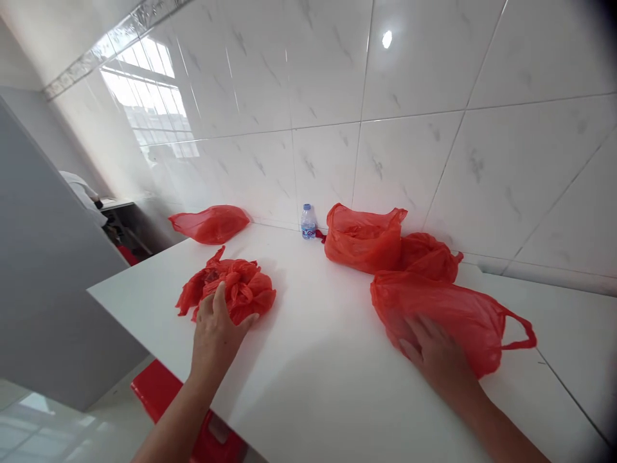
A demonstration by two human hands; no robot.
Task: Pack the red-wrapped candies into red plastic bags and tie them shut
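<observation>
My left hand (218, 331) rests at the near side of a crumpled, knotted red plastic bag (248, 292), thumb and fingers spread. To the right, a puffed-out red plastic bag (453, 315) lies on its side, its handle loop pointing right. Against its near side is my right hand (436, 360), with the fingers stretched out and the thumb apart. Its fingertips look faint against the red film; whether they are in front of it or under it I cannot tell. Both hands are apart from each other over the white table (308, 360).
Two more red bags, one upright and open-topped (364, 241) and one bunched (429, 257), stand by the tiled wall (318, 77). A small water bottle (308, 223) is left of them. Another red bag (216, 225) lies at the far left. Red stools (157, 386) sit below the table edge.
</observation>
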